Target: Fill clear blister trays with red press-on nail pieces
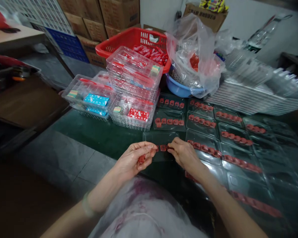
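A shallow clear plastic tray (161, 135) lies on the dark green table before me. Small red square pieces (163, 148) sit in a row along its near part. My left hand (132, 158) is closed at the tray's left side, with more red pieces (141, 158) showing between its curled fingers. Its thumb and forefinger meet at the left end of the row. At the right end, my right hand (185, 154) pinches down on a small red piece, mostly hidden by the fingertips. Similar trays with rows of red pieces (203, 147) cover the table to the right.
Stacked clear boxes (134, 74) with red and blue dotted packets stand at the back left. Behind them is a red basket (106, 48) of wrapped items. A blue basin (178, 89) carries a plastic bag (208, 62). Stacked clear trays (253, 92) lie back right.
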A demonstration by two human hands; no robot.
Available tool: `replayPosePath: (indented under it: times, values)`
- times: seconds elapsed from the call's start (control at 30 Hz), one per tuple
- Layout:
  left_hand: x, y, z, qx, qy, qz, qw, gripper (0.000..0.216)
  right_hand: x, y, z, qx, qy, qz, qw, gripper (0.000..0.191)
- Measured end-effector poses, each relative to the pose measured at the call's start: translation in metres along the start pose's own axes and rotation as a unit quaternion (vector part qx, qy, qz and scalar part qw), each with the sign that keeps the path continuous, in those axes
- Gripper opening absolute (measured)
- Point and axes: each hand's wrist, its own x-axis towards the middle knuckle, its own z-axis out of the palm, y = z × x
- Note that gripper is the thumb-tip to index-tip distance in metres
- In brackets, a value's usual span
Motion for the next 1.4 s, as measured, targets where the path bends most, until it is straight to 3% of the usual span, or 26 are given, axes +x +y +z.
replayPosePath:
  times: [0.13, 0.2, 0.3, 0.4, 0.6, 0.77, 0.93, 1.1, 1.3, 1.4]
  values:
    - [0.002, 0.000, 0.007, -0.086, -0.029, -0.026, 0.996, 0.019, -0.003, 0.001, 0.001, -0.001, 0.015, 0.006, 1.000, 0.018]
    - [0.002, 0.001, 0.012, -0.138, -0.048, -0.035, 0.989, 0.023, -0.006, 0.001, -0.003, 0.006, 0.028, 0.008, 1.000, 0.028]
    - [0.003, 0.002, 0.020, -0.178, -0.067, -0.016, 0.982, 0.029, -0.016, -0.005, -0.014, 0.028, 0.091, 0.028, 0.995, 0.041]
    - [0.005, -0.001, 0.027, -0.195, -0.077, -0.001, 0.978, 0.031, -0.028, -0.024, -0.027, 0.094, 0.159, 0.027, 0.982, 0.032]
    - [0.005, -0.009, 0.042, -0.164, -0.078, -0.031, 0.983, 0.032, -0.038, -0.055, -0.031, 0.139, 0.103, 0.001, 0.985, 0.024]
    - [0.005, -0.016, 0.047, -0.123, -0.083, -0.004, 0.989, 0.037, -0.043, -0.041, -0.026, 0.242, 0.077, -0.023, 0.967, 0.024]
    - [0.004, -0.019, 0.048, -0.111, -0.100, -0.014, 0.989, 0.039, -0.049, -0.034, -0.024, 0.312, 0.115, -0.021, 0.943, 0.016]
    - [0.005, -0.019, 0.049, -0.151, -0.123, -0.040, 0.980, 0.036, -0.048, -0.035, -0.024, 0.301, 0.133, -0.011, 0.944, 0.017]
    - [0.010, -0.020, 0.050, -0.218, -0.099, -0.080, 0.968, 0.033, -0.044, -0.034, -0.017, 0.255, 0.178, 0.021, 0.950, 0.018]
    - [0.010, -0.020, 0.049, -0.222, -0.077, -0.094, 0.968, 0.031, -0.044, -0.031, -0.019, 0.219, 0.160, 0.006, 0.962, 0.017]
